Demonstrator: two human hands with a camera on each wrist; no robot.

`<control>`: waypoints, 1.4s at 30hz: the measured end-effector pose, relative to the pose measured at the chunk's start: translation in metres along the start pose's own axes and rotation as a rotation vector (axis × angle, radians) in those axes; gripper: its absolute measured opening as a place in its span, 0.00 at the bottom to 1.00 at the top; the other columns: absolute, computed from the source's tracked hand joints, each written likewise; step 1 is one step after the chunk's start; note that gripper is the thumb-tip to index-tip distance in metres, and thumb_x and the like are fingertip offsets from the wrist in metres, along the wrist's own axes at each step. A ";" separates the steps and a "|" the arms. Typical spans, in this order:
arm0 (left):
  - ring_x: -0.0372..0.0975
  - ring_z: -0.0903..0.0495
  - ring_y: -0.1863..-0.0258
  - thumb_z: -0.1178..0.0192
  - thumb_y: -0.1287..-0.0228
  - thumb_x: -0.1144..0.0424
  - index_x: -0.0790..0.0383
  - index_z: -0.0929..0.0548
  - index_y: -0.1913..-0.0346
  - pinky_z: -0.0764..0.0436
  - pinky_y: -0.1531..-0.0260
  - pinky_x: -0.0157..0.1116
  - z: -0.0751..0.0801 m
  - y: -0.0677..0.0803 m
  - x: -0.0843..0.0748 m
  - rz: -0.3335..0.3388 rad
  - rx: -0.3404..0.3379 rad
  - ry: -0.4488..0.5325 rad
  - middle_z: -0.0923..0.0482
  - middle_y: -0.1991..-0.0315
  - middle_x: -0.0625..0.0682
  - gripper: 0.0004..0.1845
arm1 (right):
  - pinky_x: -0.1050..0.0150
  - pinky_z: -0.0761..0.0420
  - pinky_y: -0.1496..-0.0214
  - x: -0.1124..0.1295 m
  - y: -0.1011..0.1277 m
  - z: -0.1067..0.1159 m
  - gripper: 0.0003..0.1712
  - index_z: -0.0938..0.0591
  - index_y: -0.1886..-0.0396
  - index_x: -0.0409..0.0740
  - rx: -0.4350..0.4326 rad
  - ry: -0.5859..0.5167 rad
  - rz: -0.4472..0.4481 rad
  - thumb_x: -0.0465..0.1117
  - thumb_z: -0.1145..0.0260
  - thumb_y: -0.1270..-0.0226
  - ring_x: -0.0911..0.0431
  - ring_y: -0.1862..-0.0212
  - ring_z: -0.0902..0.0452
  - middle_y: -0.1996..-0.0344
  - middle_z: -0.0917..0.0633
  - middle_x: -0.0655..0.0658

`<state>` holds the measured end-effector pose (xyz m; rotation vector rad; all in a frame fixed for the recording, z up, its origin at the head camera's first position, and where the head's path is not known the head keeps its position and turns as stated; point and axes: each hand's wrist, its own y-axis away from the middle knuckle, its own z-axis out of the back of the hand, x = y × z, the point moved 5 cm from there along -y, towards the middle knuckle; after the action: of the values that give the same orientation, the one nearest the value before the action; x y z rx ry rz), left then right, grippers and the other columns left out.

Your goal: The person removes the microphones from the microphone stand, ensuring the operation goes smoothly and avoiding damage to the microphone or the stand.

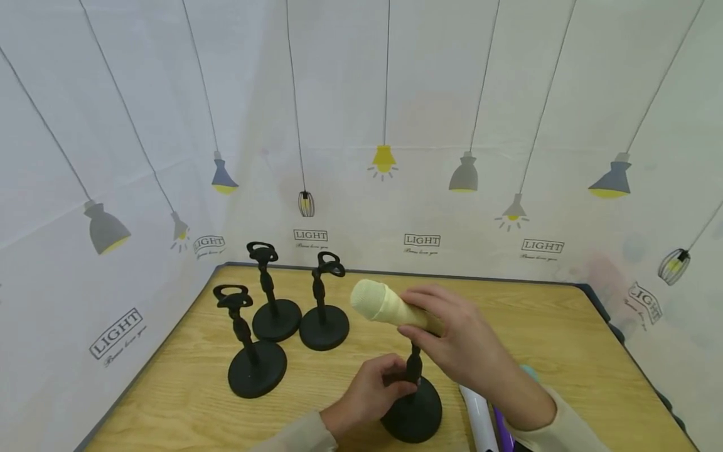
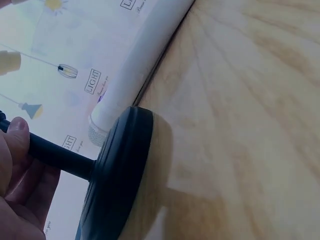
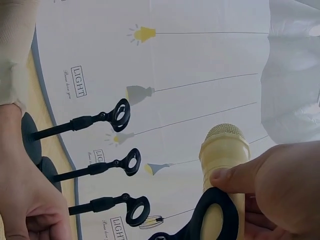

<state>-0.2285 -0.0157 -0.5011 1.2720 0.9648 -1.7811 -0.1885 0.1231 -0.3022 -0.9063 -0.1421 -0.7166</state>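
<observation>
My right hand (image 1: pixel 463 342) holds a pale yellow microphone (image 1: pixel 375 302) by its handle, the mesh head tilted up and to the left. Below it stands a black desk microphone stand (image 1: pixel 417 411) with a round base. My left hand (image 1: pixel 367 390) grips this stand's pole (image 2: pixel 62 160) just above the base. The stand's clip (image 3: pixel 232 215) is hidden behind the right hand in the head view. In the right wrist view the clip's ring overlaps the microphone handle, and the right thumb (image 3: pixel 235 177) lies along the handle right above the ring.
Three more black stands with vacant clips, one in front (image 1: pixel 257 369) and two behind (image 1: pixel 277 319) (image 1: pixel 324 328), stand at the left. A white microphone (image 1: pixel 479 417) and a purple one (image 1: pixel 503 433) lie by the right forearm. A lamp-patterned cloth (image 1: pixel 361 207) walls the wooden table (image 1: pixel 186 402).
</observation>
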 end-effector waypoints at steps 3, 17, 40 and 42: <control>0.32 0.10 0.53 0.29 0.30 0.72 0.60 0.11 0.54 0.14 0.47 0.28 -0.002 -0.002 0.000 0.015 0.013 -0.006 0.08 0.54 0.55 0.06 | 0.60 0.10 0.54 0.001 0.001 0.000 0.24 0.10 0.45 0.38 0.000 -0.009 -0.001 0.28 0.17 0.43 0.51 0.51 0.10 0.47 0.09 0.44; 0.29 0.10 0.55 0.29 0.32 0.75 0.64 0.11 0.57 0.15 0.48 0.25 -0.004 -0.004 -0.003 0.042 0.045 0.015 0.07 0.55 0.59 0.05 | 0.57 0.09 0.52 0.008 -0.005 0.001 0.24 0.10 0.46 0.38 -0.001 0.014 0.016 0.28 0.16 0.44 0.50 0.50 0.10 0.48 0.09 0.44; 0.32 0.09 0.52 0.28 0.30 0.72 0.62 0.11 0.55 0.15 0.46 0.26 0.001 -0.005 -0.005 -0.002 0.057 -0.024 0.08 0.54 0.57 0.05 | 0.58 0.11 0.48 0.007 -0.032 -0.004 0.22 0.10 0.41 0.46 0.107 -0.119 -0.124 0.37 0.19 0.35 0.55 0.47 0.12 0.46 0.09 0.50; 0.32 0.10 0.50 0.29 0.29 0.70 0.61 0.11 0.52 0.15 0.45 0.27 0.002 -0.005 -0.004 -0.008 0.067 -0.028 0.08 0.52 0.56 0.07 | 0.60 0.13 0.50 0.004 -0.030 -0.004 0.22 0.10 0.41 0.47 0.116 -0.112 -0.140 0.38 0.19 0.34 0.57 0.50 0.13 0.47 0.09 0.50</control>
<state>-0.2325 -0.0148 -0.4961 1.2819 0.9030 -1.8465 -0.2043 0.1059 -0.2830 -0.8306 -0.3459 -0.7795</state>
